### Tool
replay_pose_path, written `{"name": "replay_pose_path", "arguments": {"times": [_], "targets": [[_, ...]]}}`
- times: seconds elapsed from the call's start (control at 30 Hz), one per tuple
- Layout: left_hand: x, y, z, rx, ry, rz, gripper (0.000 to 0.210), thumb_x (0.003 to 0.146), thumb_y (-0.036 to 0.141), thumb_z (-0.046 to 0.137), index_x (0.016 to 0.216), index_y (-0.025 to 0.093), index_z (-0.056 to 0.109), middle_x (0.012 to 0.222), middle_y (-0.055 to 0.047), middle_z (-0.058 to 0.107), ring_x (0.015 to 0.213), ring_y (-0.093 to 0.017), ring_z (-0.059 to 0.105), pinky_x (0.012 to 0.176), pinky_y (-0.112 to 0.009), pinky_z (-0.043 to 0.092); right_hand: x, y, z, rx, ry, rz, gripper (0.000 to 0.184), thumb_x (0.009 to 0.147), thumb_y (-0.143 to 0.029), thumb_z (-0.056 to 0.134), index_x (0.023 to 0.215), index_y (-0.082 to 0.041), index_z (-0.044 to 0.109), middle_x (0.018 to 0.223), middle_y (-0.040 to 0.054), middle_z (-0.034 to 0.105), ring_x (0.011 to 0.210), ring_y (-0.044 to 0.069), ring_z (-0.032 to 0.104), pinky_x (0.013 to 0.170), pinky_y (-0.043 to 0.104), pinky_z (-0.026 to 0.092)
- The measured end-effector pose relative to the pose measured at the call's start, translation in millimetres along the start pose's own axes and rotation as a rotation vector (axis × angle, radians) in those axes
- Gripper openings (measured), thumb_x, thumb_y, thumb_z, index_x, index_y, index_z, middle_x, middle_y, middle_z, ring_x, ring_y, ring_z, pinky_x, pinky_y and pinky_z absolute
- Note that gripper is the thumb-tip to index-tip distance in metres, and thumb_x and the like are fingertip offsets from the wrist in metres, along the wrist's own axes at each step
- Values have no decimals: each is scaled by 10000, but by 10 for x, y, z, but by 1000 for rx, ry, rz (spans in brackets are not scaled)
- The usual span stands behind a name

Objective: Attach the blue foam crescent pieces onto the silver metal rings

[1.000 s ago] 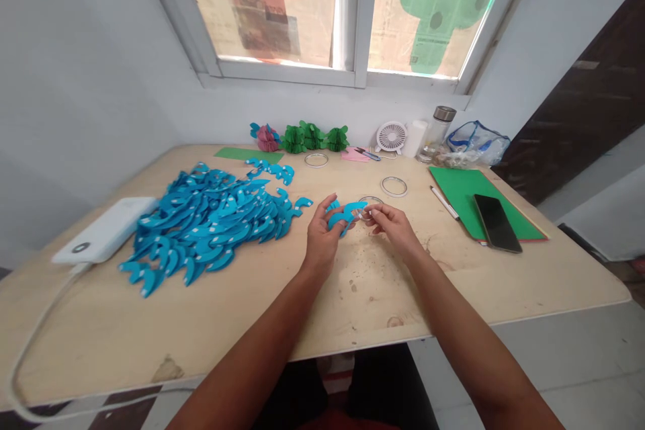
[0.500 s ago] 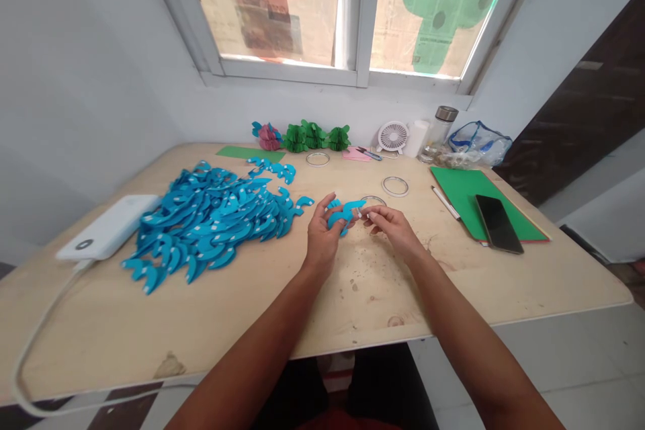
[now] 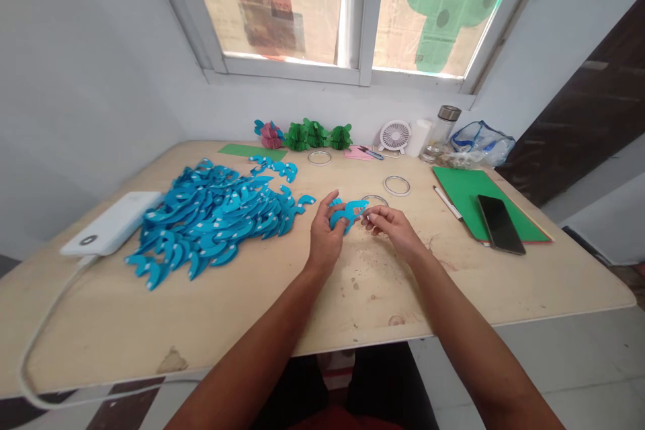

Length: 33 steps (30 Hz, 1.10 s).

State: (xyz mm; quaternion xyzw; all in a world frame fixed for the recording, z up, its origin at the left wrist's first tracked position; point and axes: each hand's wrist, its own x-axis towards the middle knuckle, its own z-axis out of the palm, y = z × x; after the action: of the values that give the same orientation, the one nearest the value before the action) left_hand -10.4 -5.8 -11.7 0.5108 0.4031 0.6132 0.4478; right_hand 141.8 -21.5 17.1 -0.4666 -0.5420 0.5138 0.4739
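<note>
My left hand is closed around a blue paper cutout with curved edges, held just above the table. More blue shows behind its fingers, so it may hold several layers. My right hand is pinched near the cutout's right tip. Whatever lies between its fingertips is too small to make out. A narrow tape roll lies partly hidden behind the hands. To the left spreads a big heap of curved blue paper cutouts, many with small white squares on them.
More tape rolls lie beyond the hands. A white power bank with a cable sits left. At right, a phone rests on green sheets beside a pen. Green paper figures, a small fan and a bottle line the wall.
The blue cutout in my left hand has turned slightly, its right end now looking broader. A small white bit seen at my right fingertips is less visible. The view has shifted slightly.
</note>
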Motion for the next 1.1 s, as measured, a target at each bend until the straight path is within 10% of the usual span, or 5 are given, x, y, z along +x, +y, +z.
{"name": "replay_pose_path", "arguments": {"times": [0.83,1.1], "targets": [[3,118,-10,1,46,-31,570,698,132,563,1255,204,465,1112,-102,596,1052,-210,569,790,-298,506,-55,-11,45,2,-304,27,219,759,-360,617,876,-176,642,710,8,595,670,120,532,666,272,419],[-8,124,14,-121,29,-70,548,727,194,592,1252,202,435,1123,-109,589,763,-154,663,716,-296,523,-64,-40,-18,107,-254,-7,205,779,-350,608,884,-177,642,730,13,598,672,107,529,652,249,402]]}}
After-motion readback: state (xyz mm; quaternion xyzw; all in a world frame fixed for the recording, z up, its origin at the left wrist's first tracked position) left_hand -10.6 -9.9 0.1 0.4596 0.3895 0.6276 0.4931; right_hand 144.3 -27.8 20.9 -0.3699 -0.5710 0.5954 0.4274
